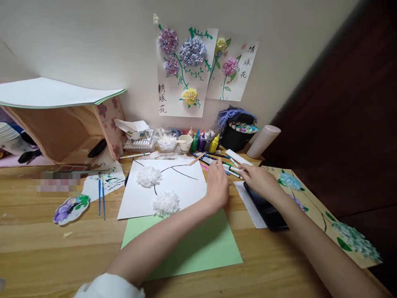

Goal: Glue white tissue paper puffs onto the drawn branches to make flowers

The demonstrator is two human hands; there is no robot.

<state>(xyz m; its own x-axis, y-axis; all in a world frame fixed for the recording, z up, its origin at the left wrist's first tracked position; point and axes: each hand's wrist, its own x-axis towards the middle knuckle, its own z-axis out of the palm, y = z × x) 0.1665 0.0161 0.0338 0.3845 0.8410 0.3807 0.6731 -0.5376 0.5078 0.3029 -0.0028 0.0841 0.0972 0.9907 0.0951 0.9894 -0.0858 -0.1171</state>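
My left hand [218,184] is over the right edge of a white sheet [182,191], beside the markers, with its fingers pointing away and partly bent; nothing shows in it. My right hand [259,181] is above a black phone-like slab [266,207], its fingertips closed at the end of a white marker [234,169]. The grip is partly hidden. On the white sheet are two fluffy white paper flowers [149,176] and drawn dark branches. A green sheet [198,244] lies under it, partly covered by my left forearm.
Paint bottles [214,143], a paper cup [185,143] and a black marker holder [237,132] stand along the wall. A painted palette [71,210] and two blue brushes [101,196] lie left. A flower picture [322,215] lies right. An open box [108,124] stands back left.
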